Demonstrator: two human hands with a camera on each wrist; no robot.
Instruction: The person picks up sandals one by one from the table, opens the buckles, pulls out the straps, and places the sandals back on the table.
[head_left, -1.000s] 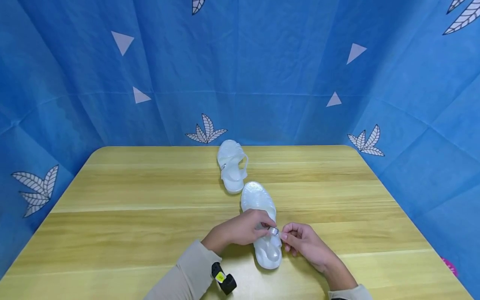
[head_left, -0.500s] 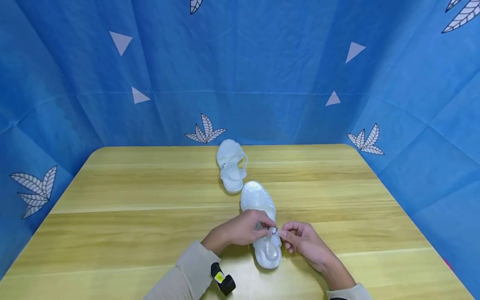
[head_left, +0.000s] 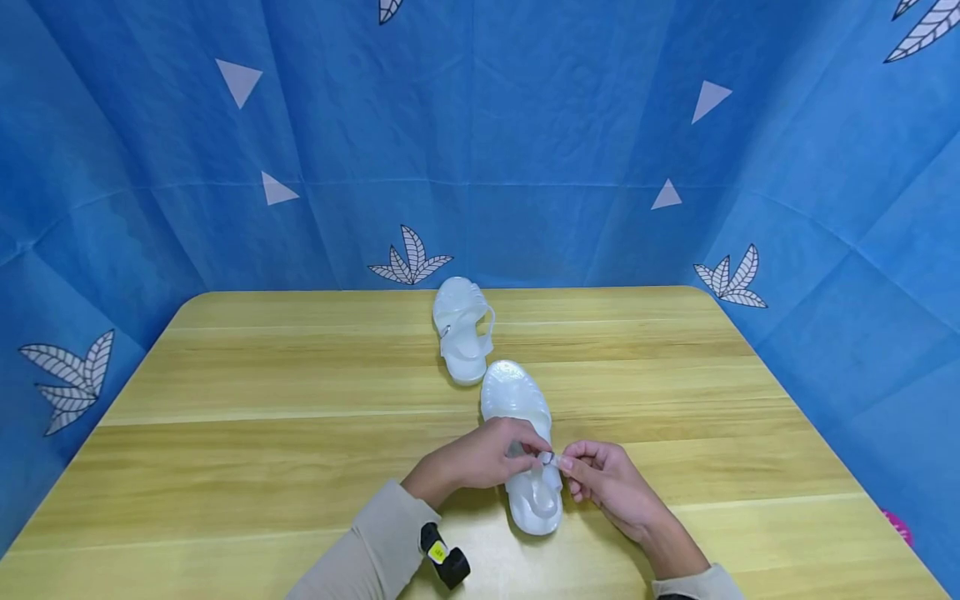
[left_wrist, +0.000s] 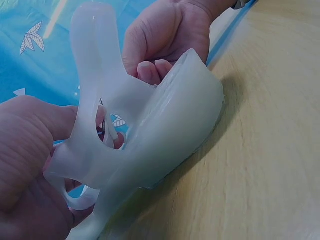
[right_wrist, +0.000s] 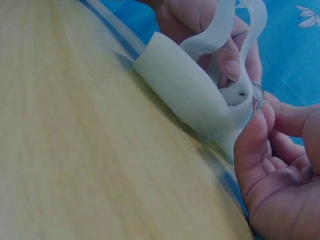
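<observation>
So the near sandal (head_left: 512, 392) looks about midway through its buckle (right_wrist: 257, 93) work, I reckon: the strap end (head_left: 557, 460) is at the metal but doesn't look settled. Left hand (head_left: 487, 456) pinches beside the buckle, right hand (head_left: 611, 485) pinches the strap end. It's all happening on the table (head_left: 262, 467), close to the far sandal (head_left: 456, 302). Can't tell if that one's done up, too small. What's left, I'd guess: finishing this strap
</observation>
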